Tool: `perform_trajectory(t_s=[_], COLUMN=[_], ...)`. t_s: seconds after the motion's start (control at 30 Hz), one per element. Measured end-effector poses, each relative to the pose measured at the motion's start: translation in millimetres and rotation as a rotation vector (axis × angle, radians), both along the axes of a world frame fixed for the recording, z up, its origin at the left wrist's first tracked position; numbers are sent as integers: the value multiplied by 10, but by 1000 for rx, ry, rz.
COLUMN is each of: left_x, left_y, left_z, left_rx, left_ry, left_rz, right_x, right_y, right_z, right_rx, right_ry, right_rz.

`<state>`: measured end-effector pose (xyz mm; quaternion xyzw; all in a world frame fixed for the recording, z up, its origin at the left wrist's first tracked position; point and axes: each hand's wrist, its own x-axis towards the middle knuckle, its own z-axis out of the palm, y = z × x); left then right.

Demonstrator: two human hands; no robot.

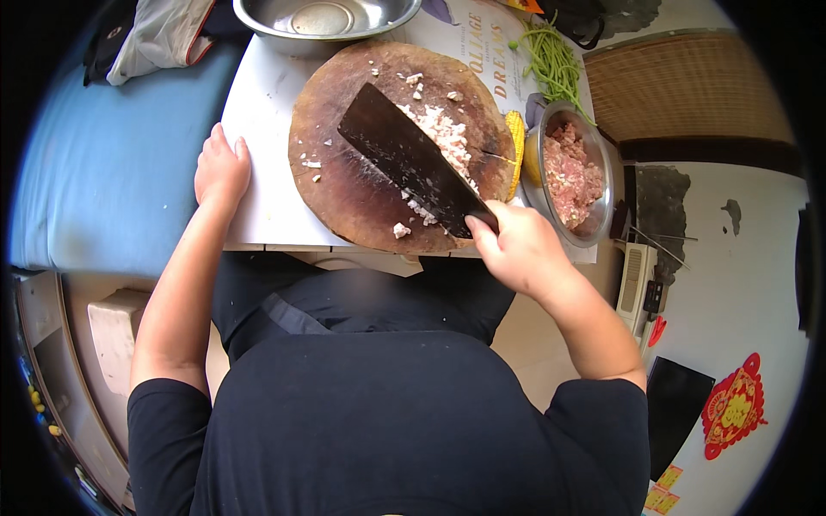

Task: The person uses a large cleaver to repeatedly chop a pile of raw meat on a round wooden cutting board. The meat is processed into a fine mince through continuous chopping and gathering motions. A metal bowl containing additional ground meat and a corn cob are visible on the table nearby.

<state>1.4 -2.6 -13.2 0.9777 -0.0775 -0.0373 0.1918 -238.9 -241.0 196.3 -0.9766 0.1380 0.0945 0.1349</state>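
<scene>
My right hand (520, 245) is closed round the handle of a broad dark cleaver (409, 163), whose blade slants across a round wooden chopping board (331, 193). The handle itself is mostly hidden in my fist. Pale chopped bits (443, 129), which look like minced fat or meat, lie heaped along the blade's far side, with a few crumbs scattered elsewhere on the wood. My left hand (222, 168) rests at the table's left edge, away from the board, fingers stretched out and holding nothing.
To the board's right stands a metal bowl (607, 185) of pink minced meat (572, 181), with a corn cob (515, 146) between them. Green beans (555, 64) lie at the far right. A wide steel basin (323, 19) sits behind the board. A blue padded surface (129, 163) adjoins the table (258, 103) at left.
</scene>
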Motion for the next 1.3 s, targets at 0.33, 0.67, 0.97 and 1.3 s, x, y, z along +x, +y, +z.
perform_trajectory(t_s=[0.33, 0.67, 0.97, 1.3], left_x=[8, 8, 9, 16], left_y=[8, 8, 76, 156], left_z=[21, 22, -30, -59], left_rx=[0, 13, 5, 0], left_ry=[5, 4, -17, -31], left_rz=[8, 6, 2, 0], right_x=[39, 85, 228, 453], right_y=[50, -99, -47, 36], right_z=[-21, 171, 453, 483], right_rx=[-46, 115, 349, 153], right_ry=[-17, -210, -286, 17], right_rz=[23, -264, -319, -243])
